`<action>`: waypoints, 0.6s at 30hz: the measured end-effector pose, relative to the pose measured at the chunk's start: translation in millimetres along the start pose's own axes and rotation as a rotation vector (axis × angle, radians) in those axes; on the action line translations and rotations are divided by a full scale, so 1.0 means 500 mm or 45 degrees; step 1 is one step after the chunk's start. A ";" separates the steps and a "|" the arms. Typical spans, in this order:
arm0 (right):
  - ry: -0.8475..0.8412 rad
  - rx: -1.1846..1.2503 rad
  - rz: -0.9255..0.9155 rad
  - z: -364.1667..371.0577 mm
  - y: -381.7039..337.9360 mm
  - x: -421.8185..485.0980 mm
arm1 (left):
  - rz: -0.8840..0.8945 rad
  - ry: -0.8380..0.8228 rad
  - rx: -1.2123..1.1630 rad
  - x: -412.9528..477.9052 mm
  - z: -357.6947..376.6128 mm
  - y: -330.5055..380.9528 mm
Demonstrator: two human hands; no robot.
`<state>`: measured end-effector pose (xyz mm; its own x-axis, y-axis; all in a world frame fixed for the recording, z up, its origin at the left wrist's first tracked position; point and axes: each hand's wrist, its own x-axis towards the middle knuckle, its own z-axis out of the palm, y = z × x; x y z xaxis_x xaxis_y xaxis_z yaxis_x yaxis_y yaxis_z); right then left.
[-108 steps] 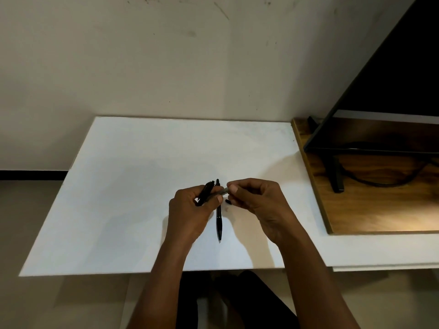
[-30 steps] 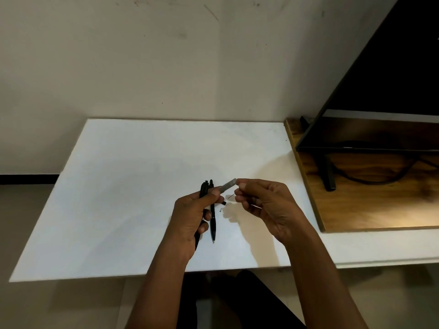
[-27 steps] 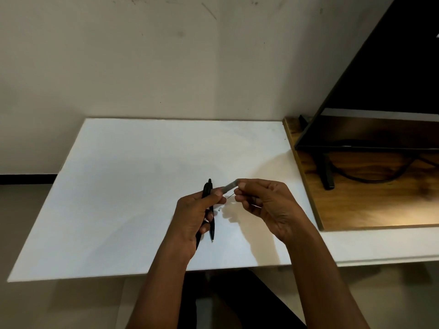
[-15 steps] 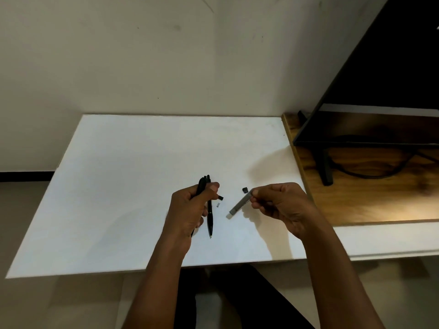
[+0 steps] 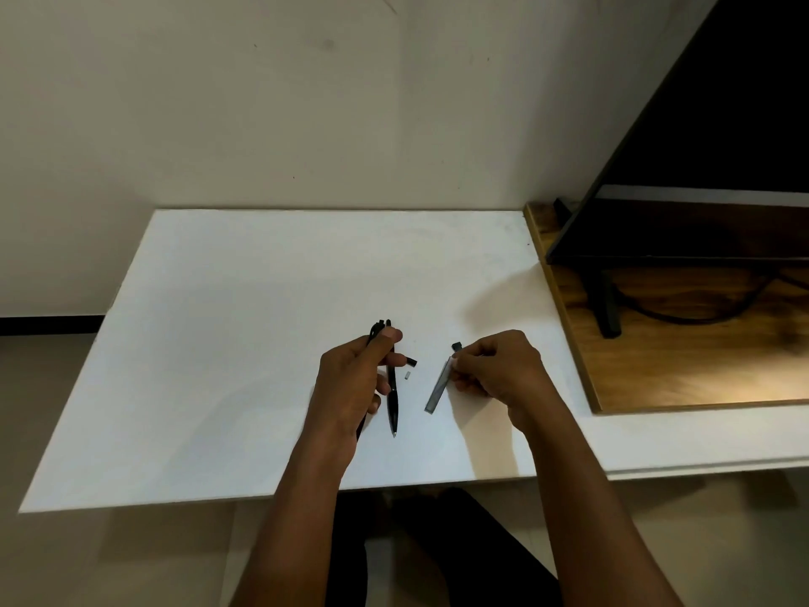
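Grips a black pen in the curled left hand, just left of the second pen lying on the white counter. Pinches a grey tube by its top end between thumb and fingertips of the right hand, just right of that second pen, lower end slanting down toward the counter; cannot tell whether touching.

Looks like pen parts coming apart or going back together. To do it well: keep the pinch on the tube light but sure, line it up with the held barrel before joining, and push straight, not at a slant. Mind the loose bits just right of the second pen's upper half: a black piece, a tiny grey piece, and farther right a small black cap, all easy to flick away.

Shows no brand, label or readable writing anywhere.
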<state>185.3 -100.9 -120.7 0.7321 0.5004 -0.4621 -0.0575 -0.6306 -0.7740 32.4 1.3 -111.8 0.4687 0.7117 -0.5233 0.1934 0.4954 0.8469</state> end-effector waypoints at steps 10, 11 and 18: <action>0.086 0.184 -0.030 -0.017 -0.004 0.003 | 0.056 -0.045 0.092 0.002 0.006 -0.008; 0.088 0.296 -0.055 -0.020 -0.010 0.000 | 0.091 -0.052 0.104 0.002 0.006 -0.010; 0.024 0.833 -0.216 -0.005 -0.049 -0.026 | 0.294 -0.085 0.256 -0.002 0.006 -0.010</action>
<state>178.9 -93.3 -94.5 0.7788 0.5464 -0.3082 -0.3357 -0.0521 -0.9405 33.4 -3.5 -115.2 0.5746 0.7562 -0.3131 0.2385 0.2112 0.9479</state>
